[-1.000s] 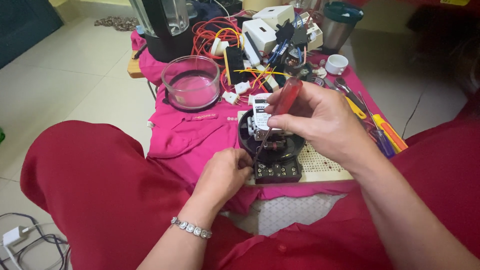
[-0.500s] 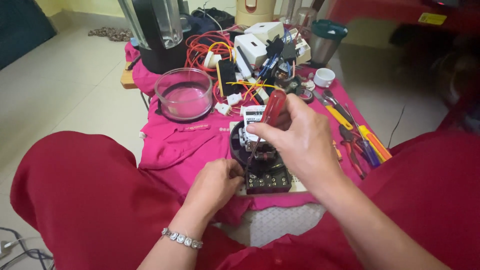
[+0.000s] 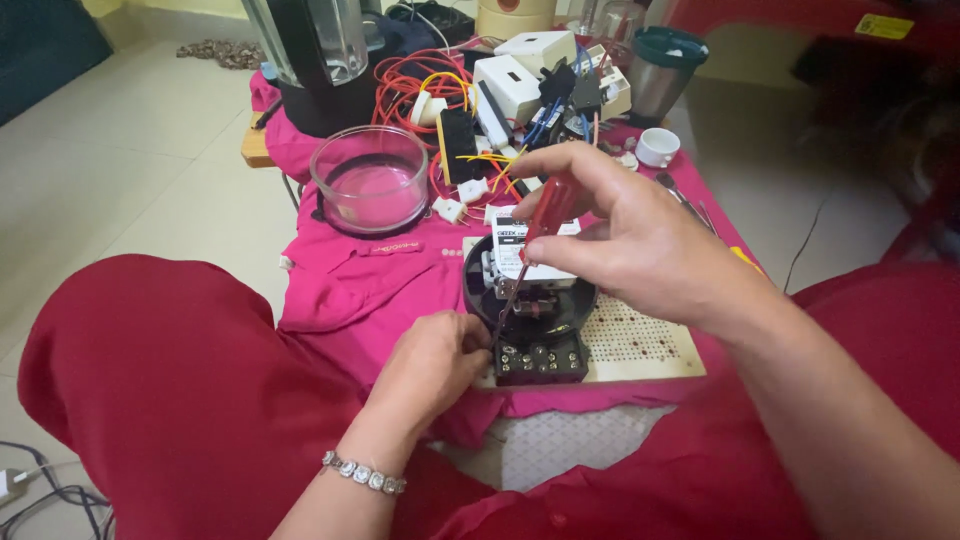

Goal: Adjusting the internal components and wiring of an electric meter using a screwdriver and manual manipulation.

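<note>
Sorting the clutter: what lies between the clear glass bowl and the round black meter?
In the head view, pink cloth and small white connectors separate the clear glass bowl from the round black meter.

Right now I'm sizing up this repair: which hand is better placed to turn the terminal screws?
Right. The right hand already grips the red-handled screwdriver, its tip down at the black terminal block. The left hand only steadies the block's edge.

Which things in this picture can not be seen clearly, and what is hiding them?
- Head view: the screwdriver tip, too thin to tell which terminal of the meter it touches.
- Left hand fingertips, curled under the hand at the meter's edge.
- Most of the red handle, covered by the right hand.
- Blender jar, cut off by the top edge.
- Meter label, too small.
</note>
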